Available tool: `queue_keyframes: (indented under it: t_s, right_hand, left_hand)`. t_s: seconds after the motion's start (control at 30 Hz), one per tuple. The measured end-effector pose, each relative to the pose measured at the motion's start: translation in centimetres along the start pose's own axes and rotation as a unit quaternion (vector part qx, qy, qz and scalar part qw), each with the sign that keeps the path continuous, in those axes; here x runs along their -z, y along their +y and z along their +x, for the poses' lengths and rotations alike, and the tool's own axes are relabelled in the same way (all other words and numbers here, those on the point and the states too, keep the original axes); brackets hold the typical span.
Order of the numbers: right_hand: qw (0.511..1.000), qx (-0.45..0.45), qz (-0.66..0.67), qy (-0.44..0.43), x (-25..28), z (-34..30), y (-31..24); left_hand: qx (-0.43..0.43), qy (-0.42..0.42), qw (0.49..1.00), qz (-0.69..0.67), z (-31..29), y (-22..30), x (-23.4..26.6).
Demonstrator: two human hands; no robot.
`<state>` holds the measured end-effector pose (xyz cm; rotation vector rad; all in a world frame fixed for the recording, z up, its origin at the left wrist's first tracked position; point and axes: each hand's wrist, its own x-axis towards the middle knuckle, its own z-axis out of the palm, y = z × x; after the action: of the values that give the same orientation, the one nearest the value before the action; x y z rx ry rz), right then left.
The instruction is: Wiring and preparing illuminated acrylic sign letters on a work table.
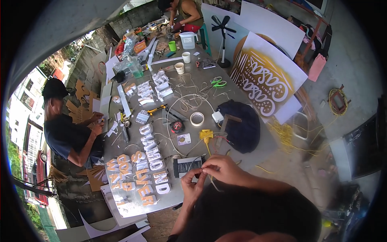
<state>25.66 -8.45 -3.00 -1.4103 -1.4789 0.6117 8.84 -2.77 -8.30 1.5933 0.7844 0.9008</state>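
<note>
My left hand [192, 182] and my right hand [221, 166] meet at the table's near edge, fingertips pinched together on a thin wire [213, 185]. Its pale tail hangs below my right hand; the part between the fingers is too small to make out. Just beyond them lies a black and silver box with a printed label [188, 164], perhaps a power supply. A yellow extension socket [206, 134] with a yellow cord sits farther off. Left of the box stand rows of small white channel letters [162, 182], some with brown faces.
A tape roll [197, 118], tape measure [177, 127], green-handled scissors [218, 82], loose white cable [189, 101] and dark cloth bag [240, 126] lie on the metal table. A co-worker [72, 129] works at the left, another person [187, 16] at the far end. A fan [223, 40] stands behind.
</note>
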Motion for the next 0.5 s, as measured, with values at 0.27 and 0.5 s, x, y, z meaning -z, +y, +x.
queue_keyframes:
  t_s: [0.27,0.5]
  right_hand:
    - [0.999,0.008,-0.022,-0.032,0.5,1.9,-0.9]
    - [0.993,0.062,-0.095,-0.032,0.1,1.6,-0.2]
  left_hand:
    - [-0.007,0.067,0.992,-0.104,1.1,0.2,0.6]
    - [-0.07,0.028,0.997,-0.01,1.7,1.4,1.6]
